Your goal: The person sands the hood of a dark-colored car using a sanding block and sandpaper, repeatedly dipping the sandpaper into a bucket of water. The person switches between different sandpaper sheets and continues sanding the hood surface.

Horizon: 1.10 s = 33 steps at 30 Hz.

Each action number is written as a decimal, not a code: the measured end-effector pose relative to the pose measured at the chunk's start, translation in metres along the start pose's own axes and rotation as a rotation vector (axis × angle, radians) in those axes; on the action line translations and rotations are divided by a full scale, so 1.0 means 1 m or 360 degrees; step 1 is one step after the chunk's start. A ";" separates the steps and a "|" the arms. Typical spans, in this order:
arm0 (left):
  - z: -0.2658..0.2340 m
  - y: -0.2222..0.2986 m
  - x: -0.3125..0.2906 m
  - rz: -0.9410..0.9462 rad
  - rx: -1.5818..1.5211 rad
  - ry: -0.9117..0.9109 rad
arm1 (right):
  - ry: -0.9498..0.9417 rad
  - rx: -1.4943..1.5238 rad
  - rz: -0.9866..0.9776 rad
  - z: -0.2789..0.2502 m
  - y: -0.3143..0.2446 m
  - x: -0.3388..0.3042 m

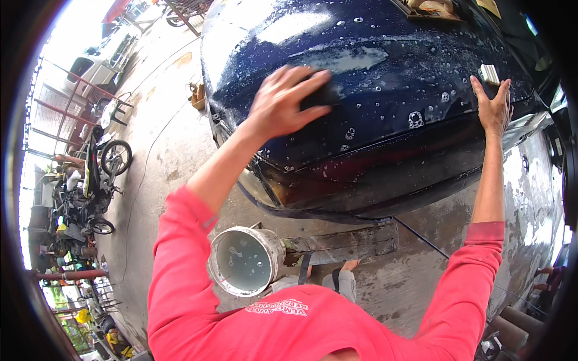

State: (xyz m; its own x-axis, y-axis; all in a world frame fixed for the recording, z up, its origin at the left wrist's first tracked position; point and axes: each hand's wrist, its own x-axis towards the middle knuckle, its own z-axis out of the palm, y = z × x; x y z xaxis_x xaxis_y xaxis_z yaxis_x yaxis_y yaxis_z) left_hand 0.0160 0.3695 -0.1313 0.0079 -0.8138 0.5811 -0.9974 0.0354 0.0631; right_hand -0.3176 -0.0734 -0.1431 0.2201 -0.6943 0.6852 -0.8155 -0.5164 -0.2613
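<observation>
A dark blue car hood [397,78], wet and dotted with suds, lies in front of me. My left hand [289,99] is over its left part, fingers stretched forward and thumb apart. Between fingers and thumb is a dark pad [326,91], smeared by motion, its exact kind not clear. Near the right front edge of the hood, my right hand [494,111] rests with thumb and fingers spread. A small white ridged block [489,74] lies just beyond its fingertips; whether they touch it I cannot tell.
A white bucket [280,253] of cloudy, bubbly water stands on the concrete floor below the car's front. A dark hose or cord [421,237] runs from the bumper rightward. A wooden-edged tray [427,11] sits farther up the hood. Motorcycles [90,174] stand at the left.
</observation>
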 end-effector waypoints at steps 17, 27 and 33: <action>0.046 0.028 0.081 0.0128 -0.0154 -0.0053 | -0.0118 -0.0098 0.0050 -0.009 -0.005 0.001; -0.027 -0.002 -0.028 -0.0104 -0.0140 -0.0045 | -0.0156 -0.0100 0.0015 -0.015 -0.007 -0.004; 0.083 0.058 0.128 0.0181 -0.0185 0.0197 | -0.0146 -0.0098 0.0026 -0.012 -0.002 -0.001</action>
State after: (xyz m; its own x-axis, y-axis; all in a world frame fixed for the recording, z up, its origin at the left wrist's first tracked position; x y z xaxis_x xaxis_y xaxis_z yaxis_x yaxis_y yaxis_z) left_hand -0.0465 0.2189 -0.1205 -0.0884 -0.7234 0.6847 -0.9774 0.1955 0.0804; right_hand -0.3226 -0.0651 -0.1349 0.2524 -0.7469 0.6152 -0.8502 -0.4748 -0.2276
